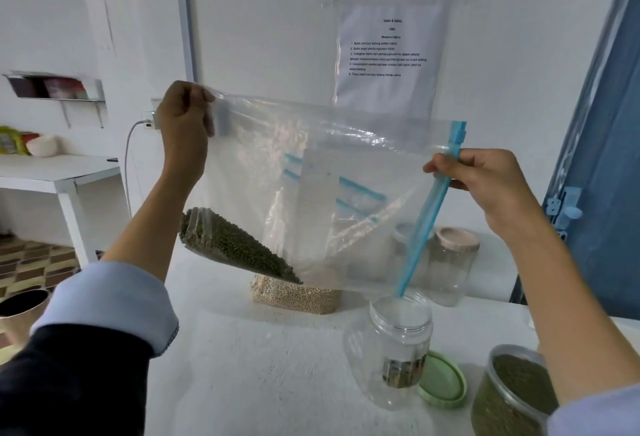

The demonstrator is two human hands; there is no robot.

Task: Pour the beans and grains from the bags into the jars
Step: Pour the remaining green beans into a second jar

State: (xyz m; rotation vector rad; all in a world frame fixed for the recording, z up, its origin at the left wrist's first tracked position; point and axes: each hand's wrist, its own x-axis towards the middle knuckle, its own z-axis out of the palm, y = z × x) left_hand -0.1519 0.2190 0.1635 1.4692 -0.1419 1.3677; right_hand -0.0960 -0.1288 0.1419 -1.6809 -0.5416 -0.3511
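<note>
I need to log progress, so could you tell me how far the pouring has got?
Done: one jar at the right already holds green beans. In hand: the left hand and right hand hold the zip bag tilted, its beans not yet in the open jar. Left: the pale grain bag and the lidded jar.

I hold a big clear zip bag (311,165) tilted, green beans (239,248) heaped in its low left corner, its blue zip strip (427,213) pointing down into an open empty clear jar (391,349) on the white table (263,366).
</note>
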